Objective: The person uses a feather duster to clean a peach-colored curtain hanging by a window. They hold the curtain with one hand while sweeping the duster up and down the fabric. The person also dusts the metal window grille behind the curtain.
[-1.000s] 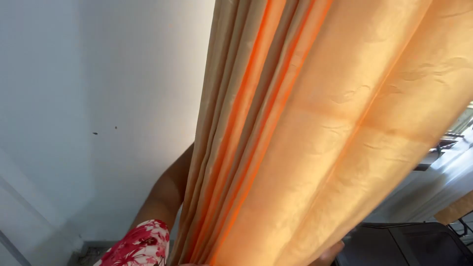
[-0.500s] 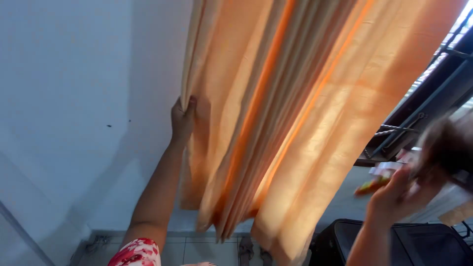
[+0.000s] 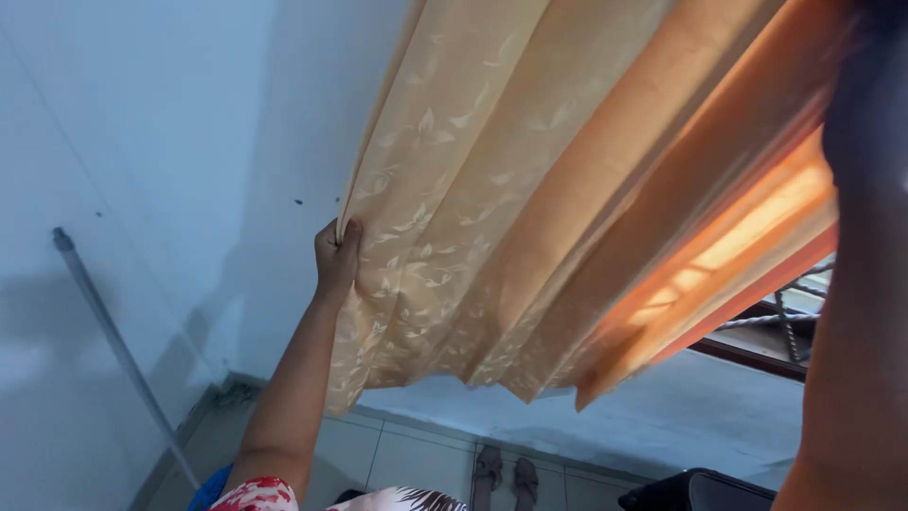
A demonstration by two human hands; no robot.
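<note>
Pinching curtain edge — left grip at its wall-side hem.

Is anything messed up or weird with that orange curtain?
Nothing is torn or spilled. The curtain hangs bunched in folds because the left hand grips its edge. The white wall beside it has a few small dark specks. The right arm is too blurred to judge.

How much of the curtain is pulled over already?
Done: the curtain is bunched in folds, with the window showing at its right. In hand: the left hand grips its left edge. The right arm is raised, hand out of sight. Left: cannot tell.
</note>
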